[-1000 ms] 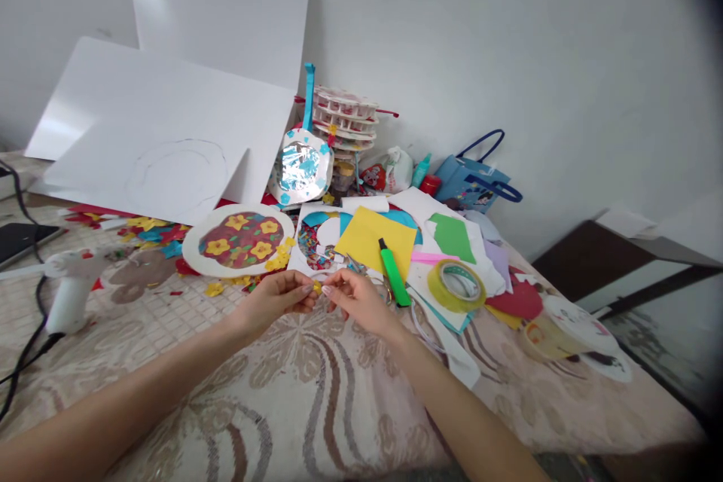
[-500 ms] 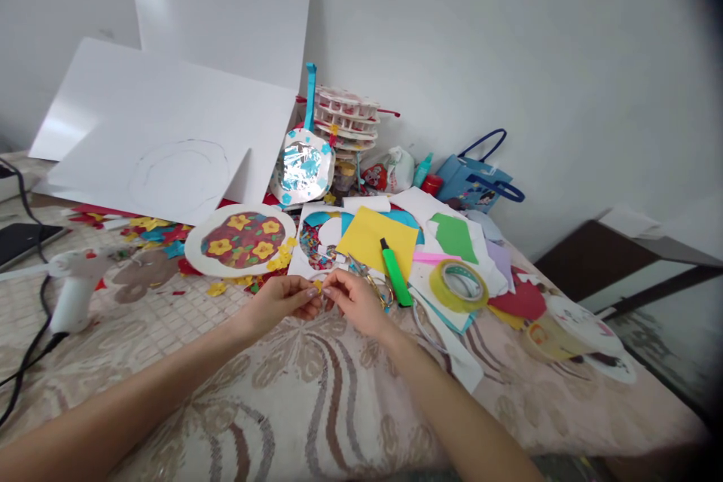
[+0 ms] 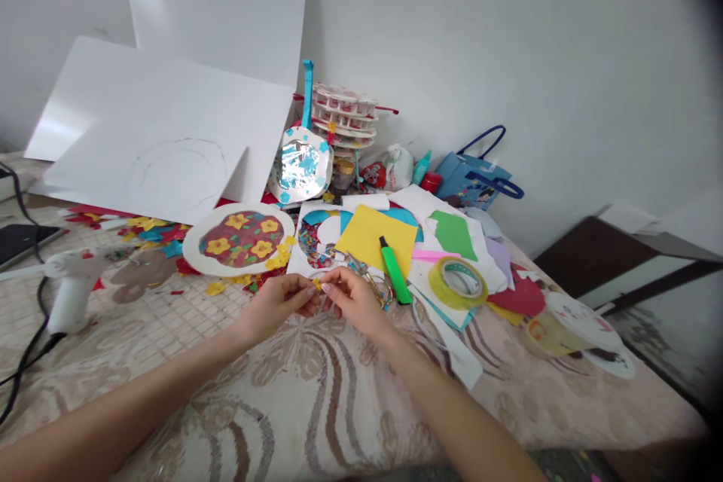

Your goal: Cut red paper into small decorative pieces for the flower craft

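Note:
My left hand (image 3: 286,304) and my right hand (image 3: 354,299) meet fingertip to fingertip over the patterned cloth. Between them they pinch a small yellow paper flower (image 3: 317,284), mostly covered by the fingers. Just beyond my left hand lies a white oval frame (image 3: 195,248) with yellow flowers on a red middle. Small yellow flowers (image 3: 281,256) are heaped at its right edge. Scissors (image 3: 370,279) lie right behind my right hand, beside a green highlighter (image 3: 395,271) and a yellow paper sheet (image 3: 367,233).
A white glue gun (image 3: 73,294) with a black cord stands at left. Rolls of tape (image 3: 457,282) and coloured paper scraps (image 3: 453,235) lie at right. Large white boards (image 3: 169,120), a blue-handled mirror (image 3: 302,166) and a blue bag (image 3: 471,177) stand along the wall.
The fingertips have shifted slightly, and more of the yellow flower shows between them. The whole view has moved a little; the other things lie as before.

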